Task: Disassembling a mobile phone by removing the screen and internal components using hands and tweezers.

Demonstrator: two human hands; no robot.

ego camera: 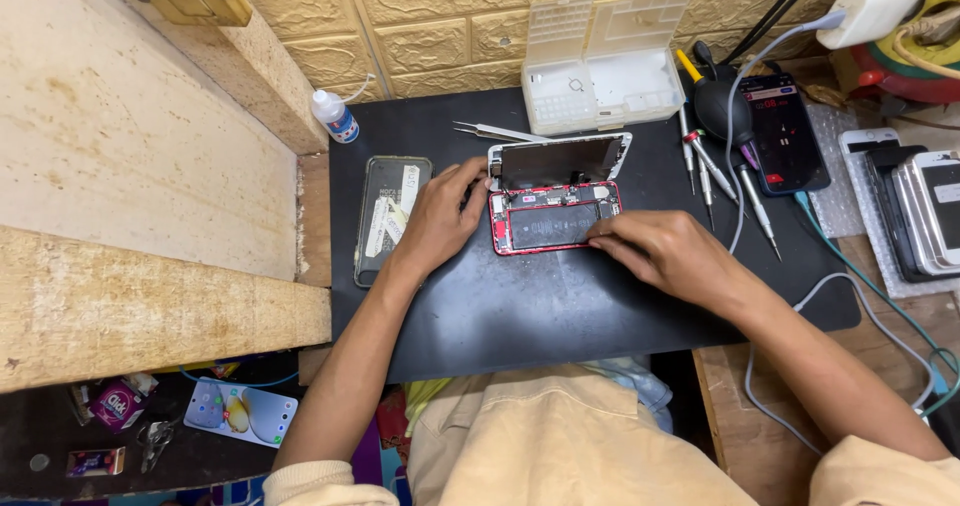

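- The opened phone [553, 218], with a red frame, lies flat on the black mat [560, 306] that covers the surface, in front of the person. Its screen panel [558, 160] is lifted and stands tilted at the far edge.
- The left hand [440, 216] rests at the left end of the phone, with the fingers bent around its corner near the hinge of the panel. The grip looks like a light hold on the frame, not clenched.
- The right hand [665, 251] lies at the lower right edge, fingertips pressing on the inside next to the dark battery [553, 228]. I cannot tell if it holds a small tool; no tool shows.
- Tweezers [495, 132] lie just behind the panel, and several screwdrivers [715, 178] lie to the right, near a black air blower [722, 106].
- Risk: if the panel tips further back, its thin cable could tear, I think.
- Risk: hard pressing near the battery may bend or pierce it.
- Risk: a small screw could roll off the mat.
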